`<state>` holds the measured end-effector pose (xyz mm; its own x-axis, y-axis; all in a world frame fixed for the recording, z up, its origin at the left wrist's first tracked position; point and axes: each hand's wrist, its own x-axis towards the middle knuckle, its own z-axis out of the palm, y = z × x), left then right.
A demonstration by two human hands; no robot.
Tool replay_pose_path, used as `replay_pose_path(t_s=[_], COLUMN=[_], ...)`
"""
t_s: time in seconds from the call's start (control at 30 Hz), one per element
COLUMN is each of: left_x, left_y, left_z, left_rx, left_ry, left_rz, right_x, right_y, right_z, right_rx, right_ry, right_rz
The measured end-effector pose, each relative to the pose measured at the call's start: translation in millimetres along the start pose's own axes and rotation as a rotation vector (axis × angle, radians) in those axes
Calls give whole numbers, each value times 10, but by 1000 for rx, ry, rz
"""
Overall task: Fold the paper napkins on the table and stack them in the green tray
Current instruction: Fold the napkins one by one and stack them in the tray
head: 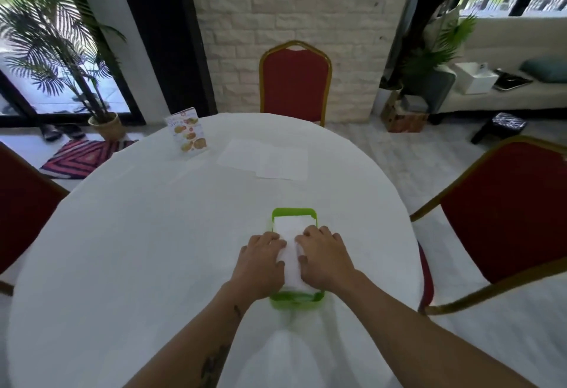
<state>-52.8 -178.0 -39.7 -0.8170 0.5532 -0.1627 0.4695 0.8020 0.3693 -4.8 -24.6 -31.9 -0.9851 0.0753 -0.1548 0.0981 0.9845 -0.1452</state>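
A green tray (293,212) sits on the white round table (138,249), just ahead of me. A folded white napkin (291,252) lies in it, filling most of its length. My left hand (262,260) lies on the napkin's left side with fingers curled over its edge. My right hand (322,255) lies on the napkin's right side, thumb on the paper. Both hands cover the tray's side walls. Two unfolded white napkins (264,159) lie flat and overlapping on the far part of the table.
A standing menu card (187,134) is at the far left of the table. Red chairs stand behind the table (294,80), at the right (503,209) and at the left (21,197). The tablecloth bunches near my front edge.
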Motion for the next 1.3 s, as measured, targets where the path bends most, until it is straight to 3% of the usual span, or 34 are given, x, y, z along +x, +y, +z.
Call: replay_pose_path(t_s=[0.13,0.33,0.5,0.73,0.93,1.1,1.3], left_x=[15,258,609,1430,2150,2569,2675], left_y=[-88,-271,-360,-504,-679,-752,-687], left_z=[-210,-654,-834,-729,-456,-286,-121], left_rx=[-193,-403,-452,-455,-379,-142,58], left_ry=[39,198,223,204,141,39,-62], left_rz=[-2,-59,-133,-273,-332,-295,-272], right_x=[76,425,808,1659,2314,2591,2865], right_y=[-35,-87,55,584,993,1109,1085], right_z=[-186,-533,-785,-688,-199,-5,-7], right_rx=[136,543,776,882,1038,1204,1435], right_ry=[0,112,115,-8,-139,0,-22], right_rz=[76,234,337,429,589,696,765])
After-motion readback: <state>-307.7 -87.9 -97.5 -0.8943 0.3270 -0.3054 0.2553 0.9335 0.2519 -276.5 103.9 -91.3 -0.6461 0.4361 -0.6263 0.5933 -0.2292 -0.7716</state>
